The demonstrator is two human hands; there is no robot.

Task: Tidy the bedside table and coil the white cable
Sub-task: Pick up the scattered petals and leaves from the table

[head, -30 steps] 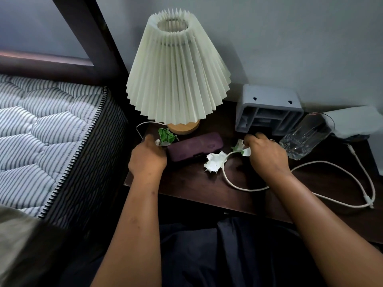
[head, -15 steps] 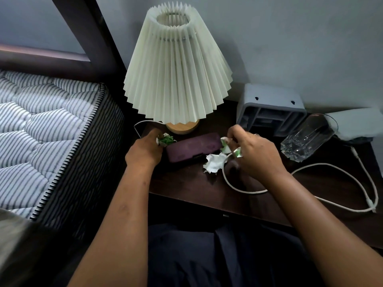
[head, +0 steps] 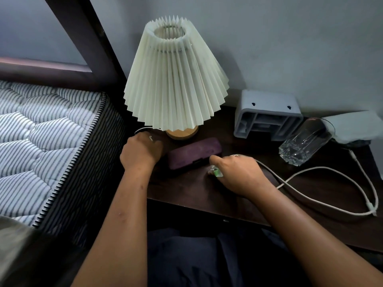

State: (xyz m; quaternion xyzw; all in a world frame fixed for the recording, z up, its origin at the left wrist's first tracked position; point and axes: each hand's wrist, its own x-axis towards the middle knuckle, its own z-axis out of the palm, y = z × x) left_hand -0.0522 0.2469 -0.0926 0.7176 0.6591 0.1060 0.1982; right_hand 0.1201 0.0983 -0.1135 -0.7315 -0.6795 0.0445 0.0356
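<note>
My left hand [head: 141, 153] rests fisted on the dark bedside table [head: 207, 195], left of a purple case [head: 193, 152]; the green crumpled paper it closed on is hidden inside the fist. My right hand [head: 238, 172] is closed on crumpled white and green paper scraps [head: 215, 172], just in front of the case's right end. The white cable [head: 323, 195] runs out from under my right hand and loops loosely across the right half of the table, its plug [head: 372, 209] near the right edge.
A pleated cream lamp [head: 176, 79] on a wooden base stands behind the case. A grey plastic holder [head: 267, 114] sits against the wall, a glass [head: 304, 141] lies tipped beside it, and a white box [head: 356, 125] at far right. The striped mattress [head: 41, 141] borders the table's left.
My right hand swept down over the white paper ball and closed on it with the other scraps. My left fist closed fully over the green paper. The camera moved closer.
</note>
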